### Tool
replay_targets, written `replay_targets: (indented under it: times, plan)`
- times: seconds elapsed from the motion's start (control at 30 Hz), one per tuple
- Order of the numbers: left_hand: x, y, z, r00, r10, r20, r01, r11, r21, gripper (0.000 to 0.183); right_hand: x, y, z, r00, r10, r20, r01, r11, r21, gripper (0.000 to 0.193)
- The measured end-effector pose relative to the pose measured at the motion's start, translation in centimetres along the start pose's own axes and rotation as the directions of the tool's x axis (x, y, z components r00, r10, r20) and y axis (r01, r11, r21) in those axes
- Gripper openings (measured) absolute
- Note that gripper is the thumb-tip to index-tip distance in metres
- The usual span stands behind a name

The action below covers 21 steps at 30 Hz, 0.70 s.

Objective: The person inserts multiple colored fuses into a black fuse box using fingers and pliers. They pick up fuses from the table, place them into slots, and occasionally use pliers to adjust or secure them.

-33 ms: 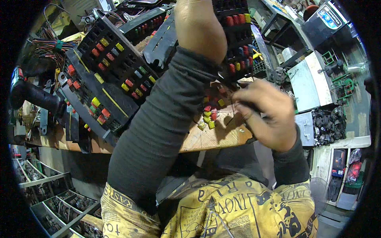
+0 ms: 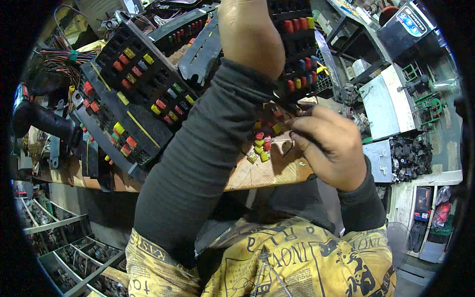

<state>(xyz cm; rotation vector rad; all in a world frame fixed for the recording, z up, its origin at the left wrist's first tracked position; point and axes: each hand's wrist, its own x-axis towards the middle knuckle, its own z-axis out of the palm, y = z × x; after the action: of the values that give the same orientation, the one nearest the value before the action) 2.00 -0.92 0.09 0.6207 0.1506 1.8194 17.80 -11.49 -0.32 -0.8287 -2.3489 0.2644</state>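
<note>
My left arm crosses the middle of the view, and only the wrist and heel of my left hand point(image 2: 251, 39) show at the top; its fingers are out of sight. Behind it stands a black fuse box point(image 2: 297, 57) with rows of red, yellow and blue fuses, partly covered by my arm. At the box's lower end, my right hand point(image 2: 329, 146) is closed, thumb and fingers pinched together. What they grip, perhaps something thin and dark, is too small to name. Loose red and yellow fuses point(image 2: 259, 148) lie on the wooden bench point(image 2: 277, 173) beside my right fingertips.
Another large black fuse box point(image 2: 143, 81) leans at the left, next to a black-handled tool point(image 2: 42, 119). Bundled wires point(image 2: 62, 57) lie behind it. Right of the bench are a pale metal case point(image 2: 383, 101) and a pile of black parts point(image 2: 409, 157).
My right hand has shifted slightly left and down. The fuse box by it has moved a little to the right; my left arm is almost unmoved.
</note>
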Motion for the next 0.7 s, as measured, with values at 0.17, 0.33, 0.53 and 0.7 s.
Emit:
replay_targets:
  times: [0.17, 0.33, 0.53, 0.7]
  plan:
    - [0.5, 0.1, -0.4, 0.996, -0.065, 0.063, 0.062, 0.997, 0.037, 0.043, -0.1, 0.9, 1.5, 0.995, 0.037, 0.09, -0.016, 0.973, -0.23, 0.025]
    - [0.1, 0.2, -0.3, 0.997, 0.006, 0.071, -0.017, 0.988, 0.154, 0.044, 0.4, 0.7, 1.6, 0.982, 0.105, 0.154, -0.061, 0.962, -0.268, 0.028]
    - [-0.1, -0.1, 0.1, 1.0, 0.007, 0.017, -0.009, 0.992, 0.127, 0.044, 0.6, 1.0, 0.5, 0.986, 0.122, 0.112, -0.117, 0.992, -0.05, 0.024]
    - [-0.2, 0.0, -0.1, 0.995, 0.089, 0.049, -0.096, 0.981, 0.166, 0.046, 2.5, -0.2, -2.8, 0.963, 0.27, -0.006, -0.255, 0.919, 0.299, 0.017]
